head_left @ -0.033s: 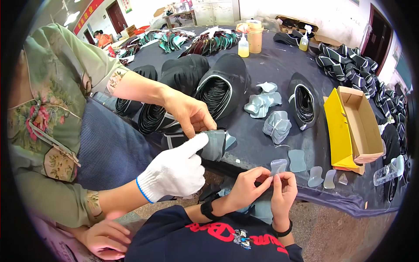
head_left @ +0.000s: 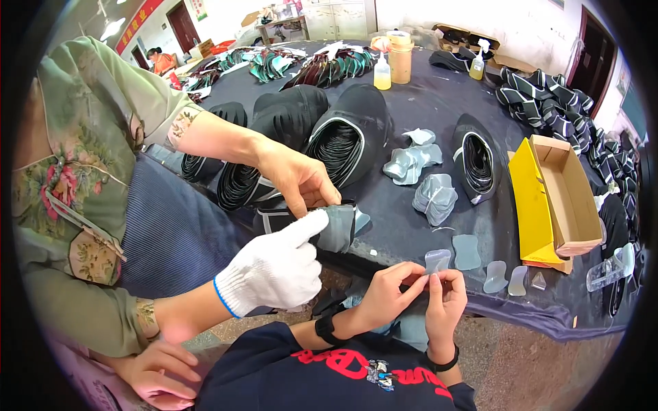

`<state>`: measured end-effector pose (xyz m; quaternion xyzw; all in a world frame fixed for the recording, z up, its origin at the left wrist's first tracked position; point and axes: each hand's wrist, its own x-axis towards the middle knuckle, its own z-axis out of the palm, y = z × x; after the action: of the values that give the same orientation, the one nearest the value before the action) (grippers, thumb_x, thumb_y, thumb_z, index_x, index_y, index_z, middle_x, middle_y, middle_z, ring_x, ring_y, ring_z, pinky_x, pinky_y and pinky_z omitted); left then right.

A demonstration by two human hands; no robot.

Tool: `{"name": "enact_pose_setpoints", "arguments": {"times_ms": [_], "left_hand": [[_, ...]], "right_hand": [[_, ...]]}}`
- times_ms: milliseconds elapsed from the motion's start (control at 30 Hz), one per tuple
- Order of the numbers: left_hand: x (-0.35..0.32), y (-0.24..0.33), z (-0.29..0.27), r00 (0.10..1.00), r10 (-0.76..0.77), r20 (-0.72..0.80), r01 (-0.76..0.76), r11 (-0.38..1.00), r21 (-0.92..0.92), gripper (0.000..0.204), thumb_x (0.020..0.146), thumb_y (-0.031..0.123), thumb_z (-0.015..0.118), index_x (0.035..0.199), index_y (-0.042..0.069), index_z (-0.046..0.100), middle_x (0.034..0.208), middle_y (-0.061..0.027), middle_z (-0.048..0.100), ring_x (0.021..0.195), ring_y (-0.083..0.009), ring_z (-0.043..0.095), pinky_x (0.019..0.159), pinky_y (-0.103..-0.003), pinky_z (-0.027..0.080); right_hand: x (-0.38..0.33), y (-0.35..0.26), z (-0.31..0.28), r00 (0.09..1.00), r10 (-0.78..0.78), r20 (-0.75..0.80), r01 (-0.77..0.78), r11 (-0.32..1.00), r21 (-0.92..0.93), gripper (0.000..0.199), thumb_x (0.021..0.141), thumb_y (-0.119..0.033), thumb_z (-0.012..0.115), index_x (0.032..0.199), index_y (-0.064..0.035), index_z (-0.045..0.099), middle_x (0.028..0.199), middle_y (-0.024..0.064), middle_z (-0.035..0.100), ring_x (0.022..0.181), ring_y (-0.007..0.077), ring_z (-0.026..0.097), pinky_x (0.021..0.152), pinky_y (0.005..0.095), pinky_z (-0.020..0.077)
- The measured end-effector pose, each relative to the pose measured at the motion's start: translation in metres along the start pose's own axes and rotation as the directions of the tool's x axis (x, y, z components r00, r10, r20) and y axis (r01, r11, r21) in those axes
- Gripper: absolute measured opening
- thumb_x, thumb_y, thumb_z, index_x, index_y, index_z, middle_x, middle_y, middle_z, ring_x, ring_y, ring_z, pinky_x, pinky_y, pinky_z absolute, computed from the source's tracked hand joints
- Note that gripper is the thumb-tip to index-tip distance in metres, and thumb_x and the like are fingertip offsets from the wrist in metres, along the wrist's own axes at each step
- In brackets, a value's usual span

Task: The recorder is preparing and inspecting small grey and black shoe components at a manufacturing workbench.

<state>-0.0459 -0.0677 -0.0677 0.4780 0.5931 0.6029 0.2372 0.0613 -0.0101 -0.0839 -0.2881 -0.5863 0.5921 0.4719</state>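
Note:
My left hand (head_left: 389,294) and my right hand (head_left: 445,303) are close together at the table's front edge. Between their fingertips they pinch a small translucent plastic sheet (head_left: 437,260) with curved edges, held upright. Similar clear pieces lie just beyond on the dark cloth: a squarish one (head_left: 467,252), a waisted one (head_left: 495,277) and a smaller one (head_left: 517,281). Further back sits a stack of such sheets (head_left: 435,198), with a loose pile (head_left: 412,163) behind it.
At my left, a co-worker's gloved hand (head_left: 274,267) and bare hand (head_left: 298,175) hold a dark fabric piece (head_left: 336,229). Bundled black pieces (head_left: 349,133) stand behind. A yellow-sided open box (head_left: 531,198) is at right, near a clear plastic container (head_left: 610,269). Another person's hand (head_left: 161,377) rests lower left.
The other person's hand at the lower left has shifted slightly downward. My hands and the plastic sheet stay in place.

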Motion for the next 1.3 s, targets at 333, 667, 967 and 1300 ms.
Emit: {"name": "enact_pose_setpoints", "arguments": {"times_ms": [333, 667, 967, 1300], "left_hand": [[-0.002, -0.008, 0.006, 0.997, 0.061, -0.036, -0.063, 0.996, -0.065, 0.012, 0.082, -0.001, 0.056, 0.093, -0.005, 0.058, 0.091, -0.0111, 0.061, 0.083, -0.0144, 0.061, 0.072, -0.025, 0.049], [-0.007, -0.015, 0.010, 0.997, -0.074, -0.030, 0.061, 0.949, -0.309, 0.012, 0.085, 0.000, 0.053, 0.096, -0.005, 0.055, 0.091, -0.0061, 0.060, 0.084, -0.0088, 0.057, 0.074, -0.021, 0.046], [-0.005, -0.013, 0.011, 0.992, -0.110, -0.064, 0.079, 0.925, -0.371, 0.010, 0.083, 0.000, 0.056, 0.092, -0.003, 0.053, 0.083, -0.0032, 0.059, 0.078, -0.0049, 0.055, 0.068, -0.019, 0.045], [0.001, -0.007, 0.005, 0.997, -0.048, -0.067, 0.032, 0.973, -0.231, 0.016, 0.083, 0.000, 0.056, 0.097, -0.004, 0.063, 0.096, -0.0099, 0.061, 0.082, -0.0115, 0.059, 0.069, -0.021, 0.048]], "right_hand": [[-0.001, 0.001, -0.002, 1.000, -0.008, -0.007, 0.008, 0.996, 0.084, 0.004, 0.088, -0.004, 0.051, 0.086, -0.0016, 0.048, 0.082, 0.0022, 0.054, 0.074, 0.0074, 0.052, 0.068, 0.0203, 0.0424], [-0.002, 0.004, -0.004, 0.998, 0.006, -0.061, 0.011, 0.961, 0.275, 0.004, 0.086, -0.002, 0.052, 0.085, -0.0018, 0.048, 0.084, 0.0047, 0.054, 0.076, 0.0095, 0.053, 0.071, 0.0215, 0.0423], [-0.001, 0.003, -0.007, 0.998, 0.010, -0.058, 0.008, 0.954, 0.299, 0.003, 0.085, 0.000, 0.053, 0.086, -0.0015, 0.051, 0.088, 0.0053, 0.056, 0.077, 0.0085, 0.053, 0.072, 0.0213, 0.0423], [-0.002, -0.001, -0.008, 0.999, -0.024, 0.042, 0.011, 0.962, 0.273, 0.003, 0.085, 0.002, 0.053, 0.087, 0.0011, 0.051, 0.090, 0.0082, 0.059, 0.080, 0.0099, 0.056, 0.072, 0.0221, 0.0445]]}}
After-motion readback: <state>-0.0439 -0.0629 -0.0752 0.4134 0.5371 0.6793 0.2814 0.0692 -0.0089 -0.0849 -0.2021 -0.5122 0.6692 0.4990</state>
